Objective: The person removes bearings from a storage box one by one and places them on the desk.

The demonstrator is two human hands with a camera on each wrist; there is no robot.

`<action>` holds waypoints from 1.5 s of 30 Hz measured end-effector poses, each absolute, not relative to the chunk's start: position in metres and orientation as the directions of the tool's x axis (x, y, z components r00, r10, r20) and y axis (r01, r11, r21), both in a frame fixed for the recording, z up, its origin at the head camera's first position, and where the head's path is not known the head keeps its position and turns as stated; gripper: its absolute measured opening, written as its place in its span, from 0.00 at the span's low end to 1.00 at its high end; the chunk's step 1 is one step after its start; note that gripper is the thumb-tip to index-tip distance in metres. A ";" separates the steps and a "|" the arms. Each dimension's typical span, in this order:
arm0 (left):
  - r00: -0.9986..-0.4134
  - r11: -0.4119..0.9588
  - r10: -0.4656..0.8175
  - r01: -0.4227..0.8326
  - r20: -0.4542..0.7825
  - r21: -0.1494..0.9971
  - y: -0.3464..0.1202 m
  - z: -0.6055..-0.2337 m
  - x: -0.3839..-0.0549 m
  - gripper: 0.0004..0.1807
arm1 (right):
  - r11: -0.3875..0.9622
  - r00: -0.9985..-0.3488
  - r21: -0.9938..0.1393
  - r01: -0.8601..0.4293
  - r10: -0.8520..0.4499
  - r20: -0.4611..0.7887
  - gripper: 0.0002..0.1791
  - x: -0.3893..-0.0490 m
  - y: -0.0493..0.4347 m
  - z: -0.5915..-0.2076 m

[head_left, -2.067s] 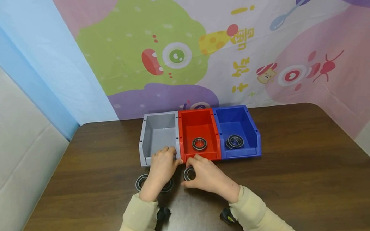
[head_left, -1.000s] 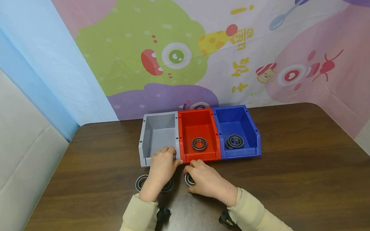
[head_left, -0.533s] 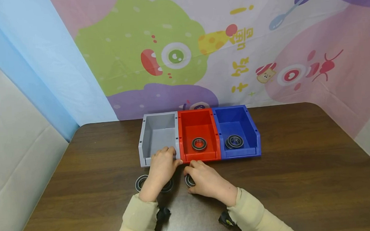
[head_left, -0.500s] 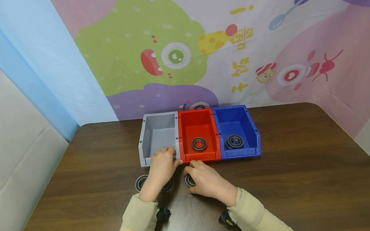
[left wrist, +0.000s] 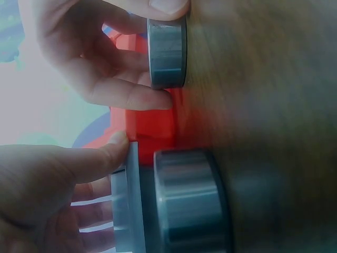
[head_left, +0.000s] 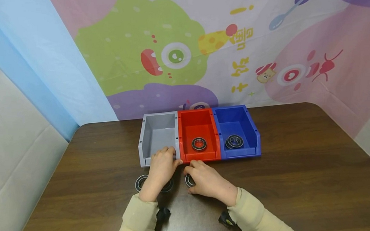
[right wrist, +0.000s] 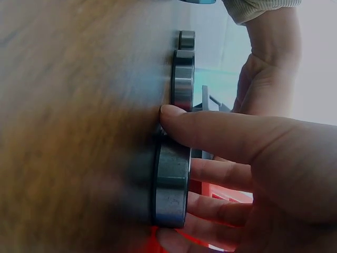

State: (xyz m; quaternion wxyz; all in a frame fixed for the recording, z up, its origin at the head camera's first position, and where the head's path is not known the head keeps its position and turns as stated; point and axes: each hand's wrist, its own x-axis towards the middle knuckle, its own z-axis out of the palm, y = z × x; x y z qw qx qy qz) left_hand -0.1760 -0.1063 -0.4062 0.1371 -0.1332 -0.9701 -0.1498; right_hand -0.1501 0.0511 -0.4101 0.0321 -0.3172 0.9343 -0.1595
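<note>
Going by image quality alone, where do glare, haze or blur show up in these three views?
Head: evenly lit and fairly sharp, with a pale glare patch on the table at bottom centre. Left wrist: hazy, the table's grain smeared, the backdrop washed out. Right wrist: table blurred, upper right nearly blown out; the bearing in the right hand looks clearer.

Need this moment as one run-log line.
left hand: grips grey bin | right hand: grips bearing, in front of red bin | red bin: another bearing inside
</note>
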 end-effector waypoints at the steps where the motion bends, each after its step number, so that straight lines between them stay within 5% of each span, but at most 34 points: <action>1: -0.927 0.920 0.218 0.300 0.304 0.254 -0.106 -0.406 -0.176 0.16 | 0.750 -0.798 -0.319 -0.580 -0.601 0.039 0.22 -0.150 0.051 -0.410; 45: -0.938 0.920 0.206 0.282 0.279 0.271 -0.105 -0.405 -0.176 0.16 | 0.764 -0.814 -0.334 -0.552 -0.581 0.017 0.20 -0.153 0.056 -0.398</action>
